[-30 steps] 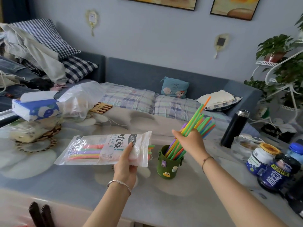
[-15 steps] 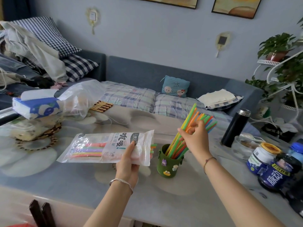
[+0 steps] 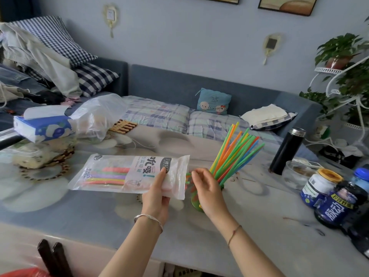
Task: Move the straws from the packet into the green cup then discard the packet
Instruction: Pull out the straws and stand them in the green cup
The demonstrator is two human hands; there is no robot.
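Observation:
My left hand (image 3: 157, 193) grips the clear straw packet (image 3: 119, 172) near its open right end and holds it level above the table. Coloured straws still lie inside it, and a few tips poke out at the opening. The green cup (image 3: 196, 203) stands on the table just right of the packet, mostly hidden behind my right hand (image 3: 207, 188). A bunch of coloured straws (image 3: 237, 152) stands in the cup, leaning up and to the right. My right hand hovers by the packet's mouth with fingers loosely bent, holding nothing.
At the table's right stand a black flask (image 3: 287, 150), a glass bowl (image 3: 295, 173) and several jars (image 3: 323, 186). A tissue box (image 3: 43, 127), a plastic bag (image 3: 97, 116) and a wooden mat (image 3: 123, 125) sit at the back left. Dark chair tops (image 3: 54, 258) rise near the front edge.
My right hand has let go of the bunch of straws, which now stands in the cup, and has moved down and left to the packet's open end. The packet stays in my left hand.

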